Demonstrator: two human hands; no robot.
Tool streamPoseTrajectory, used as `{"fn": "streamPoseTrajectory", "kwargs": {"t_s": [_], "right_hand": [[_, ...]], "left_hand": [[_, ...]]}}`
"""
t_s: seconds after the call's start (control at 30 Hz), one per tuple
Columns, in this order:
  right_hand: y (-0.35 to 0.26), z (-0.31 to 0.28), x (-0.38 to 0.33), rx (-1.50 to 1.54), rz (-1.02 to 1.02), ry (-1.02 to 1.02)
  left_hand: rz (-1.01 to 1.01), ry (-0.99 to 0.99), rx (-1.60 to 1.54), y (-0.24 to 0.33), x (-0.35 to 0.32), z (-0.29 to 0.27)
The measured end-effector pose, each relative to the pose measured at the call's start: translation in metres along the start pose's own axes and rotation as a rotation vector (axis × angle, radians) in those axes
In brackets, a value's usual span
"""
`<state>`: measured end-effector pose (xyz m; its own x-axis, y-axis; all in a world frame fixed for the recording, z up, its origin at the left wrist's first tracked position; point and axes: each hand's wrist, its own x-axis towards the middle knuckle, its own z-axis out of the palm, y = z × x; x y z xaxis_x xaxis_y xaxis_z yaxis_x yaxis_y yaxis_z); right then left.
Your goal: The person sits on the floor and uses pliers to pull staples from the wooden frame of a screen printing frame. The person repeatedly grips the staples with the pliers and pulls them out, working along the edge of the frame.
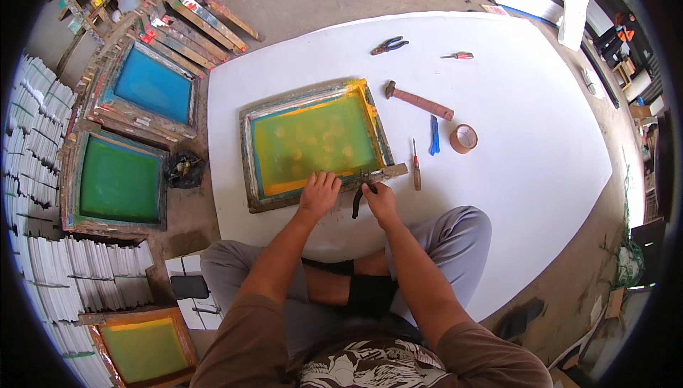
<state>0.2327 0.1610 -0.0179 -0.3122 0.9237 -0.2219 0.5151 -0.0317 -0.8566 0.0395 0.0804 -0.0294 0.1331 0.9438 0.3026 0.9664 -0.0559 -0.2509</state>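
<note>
A screen printing frame (245, 135) with yellow-green mesh lies on the white sheet before me. My left hand (322, 193) grips its near rail, fingers bent over the wood. My right hand (380, 201) is closed round black-handled pliers (357, 203) at the frame's near right corner. The jaws are against the rail; what they bite on is too small to make out. A wooden end (395, 171) juts out past that corner. Right of the frame lie a screwdriver (416, 167), a blue utility knife (434, 135), a hammer (423, 102) and a brown tape roll (463, 139).
Farther off on the white sheet (533, 174) lie second pliers (390, 45) and a red-handled screwdriver (459, 55). At left stand blue (153, 83) and green (119, 178) screens, a black plastic bag (185, 169) and paper stacks (43, 160). A phone (190, 287) rests beside my left knee.
</note>
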Motion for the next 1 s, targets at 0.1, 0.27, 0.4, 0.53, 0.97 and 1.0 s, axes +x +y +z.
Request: {"fn": "streamPoseTrajectory", "kwargs": {"t_s": [0.1, 0.27, 0.4, 0.53, 0.97, 1.0], "right_hand": [[0.024, 0.002, 0.02, -0.087, 0.048, 0.062], [0.014, -0.001, 0.02, -0.054, 0.14, -0.062], [0.013, 0.001, 0.021, 0.042, 0.172, -0.11], [0.043, 0.008, 0.029, -0.013, 0.118, -0.011], [0.038, 0.027, -0.015, 0.042, -0.069, -0.009], [0.03, 0.034, -0.021, 0.089, -0.014, -0.086]], "left_hand": [[0.027, 0.004, -0.042, 0.003, 0.008, -0.004], [-0.089, -0.028, -0.225, -0.002, 0.007, 0.006], [-0.242, -0.001, -0.447, 0.001, -0.004, 0.017], [-0.274, 0.047, -0.579, 0.003, -0.001, 0.018], [-0.512, -0.108, -0.644, 0.016, -0.012, -0.052], [-0.644, -0.148, -0.787, 0.026, -0.025, -0.043]]}}
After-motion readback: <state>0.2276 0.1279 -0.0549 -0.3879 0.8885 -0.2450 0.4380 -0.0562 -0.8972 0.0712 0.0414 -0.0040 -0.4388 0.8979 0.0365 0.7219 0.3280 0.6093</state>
